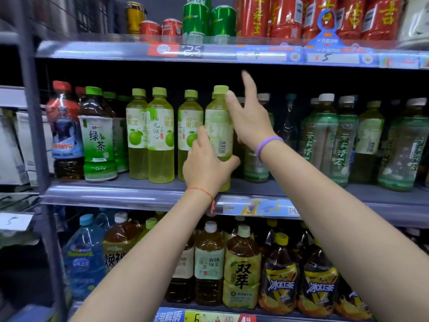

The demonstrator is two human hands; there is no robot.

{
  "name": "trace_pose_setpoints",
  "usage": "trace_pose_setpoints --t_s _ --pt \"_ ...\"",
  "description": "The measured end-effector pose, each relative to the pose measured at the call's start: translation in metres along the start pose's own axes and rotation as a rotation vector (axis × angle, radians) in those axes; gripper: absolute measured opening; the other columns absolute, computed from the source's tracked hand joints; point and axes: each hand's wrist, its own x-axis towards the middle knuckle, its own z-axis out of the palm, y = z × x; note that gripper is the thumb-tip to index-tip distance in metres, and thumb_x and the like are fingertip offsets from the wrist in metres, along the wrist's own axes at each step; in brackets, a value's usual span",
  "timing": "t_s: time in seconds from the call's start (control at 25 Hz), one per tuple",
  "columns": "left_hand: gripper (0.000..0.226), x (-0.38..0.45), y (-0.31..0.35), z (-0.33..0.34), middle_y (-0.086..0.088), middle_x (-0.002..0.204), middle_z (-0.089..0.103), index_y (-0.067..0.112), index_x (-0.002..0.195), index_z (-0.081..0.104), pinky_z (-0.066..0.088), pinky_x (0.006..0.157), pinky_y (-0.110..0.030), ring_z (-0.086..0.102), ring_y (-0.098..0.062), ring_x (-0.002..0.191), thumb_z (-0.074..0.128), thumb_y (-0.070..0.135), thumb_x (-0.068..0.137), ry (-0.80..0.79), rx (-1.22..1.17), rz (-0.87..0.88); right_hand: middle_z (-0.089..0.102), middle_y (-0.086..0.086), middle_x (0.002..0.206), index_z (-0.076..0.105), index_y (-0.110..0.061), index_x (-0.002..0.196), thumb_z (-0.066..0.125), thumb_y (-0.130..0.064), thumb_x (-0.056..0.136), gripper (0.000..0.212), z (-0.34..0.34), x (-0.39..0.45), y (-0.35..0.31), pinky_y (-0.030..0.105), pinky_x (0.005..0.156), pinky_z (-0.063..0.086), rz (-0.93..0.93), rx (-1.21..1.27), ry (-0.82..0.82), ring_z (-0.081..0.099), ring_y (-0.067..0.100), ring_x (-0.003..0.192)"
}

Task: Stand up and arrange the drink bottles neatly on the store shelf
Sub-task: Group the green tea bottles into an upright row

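A pale green juice bottle (219,126) with a light green cap stands upright at the front of the middle shelf (130,194). My left hand (206,166) grips its lower half, thumb up along the label. My right hand (249,115) is beside the bottle's upper part with fingers spread and straight, the thumb touching near the bottle's shoulder. Three matching pale green bottles (160,135) stand upright to its left.
Green tea and cola bottles (98,135) stand at the shelf's left end, jasmine tea bottles (343,140) at the right. Cans and red packs (222,19) fill the upper shelf. Large tea and water bottles (241,268) crowd the lower shelf. A grey upright post (34,112) frames the left side.
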Motion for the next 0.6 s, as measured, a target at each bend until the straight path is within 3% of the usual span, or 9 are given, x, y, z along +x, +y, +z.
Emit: trace_pose_setpoints --t_s 0.08,0.16,0.28,0.44,0.6 --pt "0.104 0.004 -0.012 -0.008 -0.006 0.141 0.047 0.015 0.154 0.012 0.048 0.079 -0.039 0.051 -0.029 0.123 0.068 0.055 0.075 0.014 0.044 -0.011 0.06 0.017 0.129 0.019 -0.023 0.152 0.031 -0.062 0.096 0.07 0.016 -0.005 0.01 0.051 0.092 0.052 0.203 0.057 -0.015 0.062 0.036 0.106" --pt "0.102 0.007 -0.024 -0.014 -0.007 0.138 0.048 0.015 0.154 0.012 0.045 0.07 -0.035 0.054 -0.027 0.117 0.065 0.056 0.078 0.041 0.087 -0.002 0.051 0.017 0.14 0.025 -0.008 0.149 0.027 -0.063 0.098 0.074 0.036 -0.018 0.02 0.044 0.1 0.045 0.379 0.065 -0.145 0.055 0.034 0.12" --pt "0.099 0.006 -0.035 -0.022 -0.008 0.131 0.048 0.011 0.154 0.014 0.041 0.066 -0.033 0.057 -0.026 0.107 0.061 0.058 0.08 0.103 0.198 0.035 0.037 0.01 0.155 0.022 -0.008 0.155 0.023 -0.073 0.094 0.089 0.061 -0.03 0.032 0.043 0.111 0.032 0.582 0.22 -0.264 0.039 0.028 0.139" --pt "0.099 0.009 -0.053 -0.03 -0.012 0.141 0.044 0.005 0.152 0.019 0.042 0.094 -0.04 0.044 -0.029 0.125 0.063 0.055 0.078 0.203 0.308 0.076 0.023 0.005 0.163 0.012 -0.015 0.158 0.032 -0.081 0.086 0.1 0.075 -0.029 0.034 0.046 0.116 0.023 0.633 0.353 -0.287 0.027 0.026 0.147" --pt "0.102 0.015 -0.071 -0.035 -0.02 0.15 0.03 0.013 0.155 0.01 0.039 0.107 -0.049 0.031 -0.038 0.137 0.066 0.047 0.077 0.205 0.227 0.056 0.031 0.005 0.158 0.014 -0.015 0.157 0.04 -0.084 0.078 0.108 0.091 -0.029 0.029 0.047 0.116 0.028 0.585 0.365 -0.325 0.035 0.027 0.142"
